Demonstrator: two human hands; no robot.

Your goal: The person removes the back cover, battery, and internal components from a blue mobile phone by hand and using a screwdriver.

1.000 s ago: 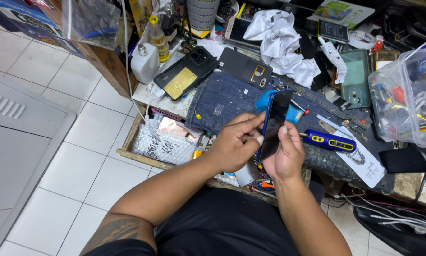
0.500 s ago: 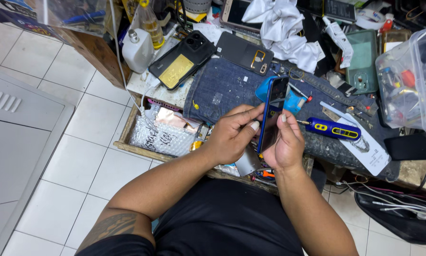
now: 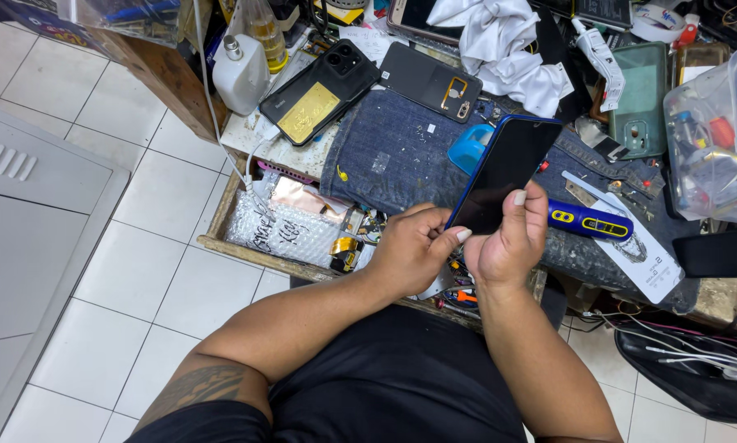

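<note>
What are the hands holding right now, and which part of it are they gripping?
A dark smartphone with a blue frame. The right hand grips its lower end, thumb on the glass; the left hand touches its lower left edge with the fingertips.

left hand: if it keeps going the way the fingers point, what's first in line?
The left hand points right, its thumb tip already at the lower edge of the dark phone. Straight on it would meet the right hand gripping that phone almost at once. Depth between the two hands is unclear, so contact may already exist.
</note>
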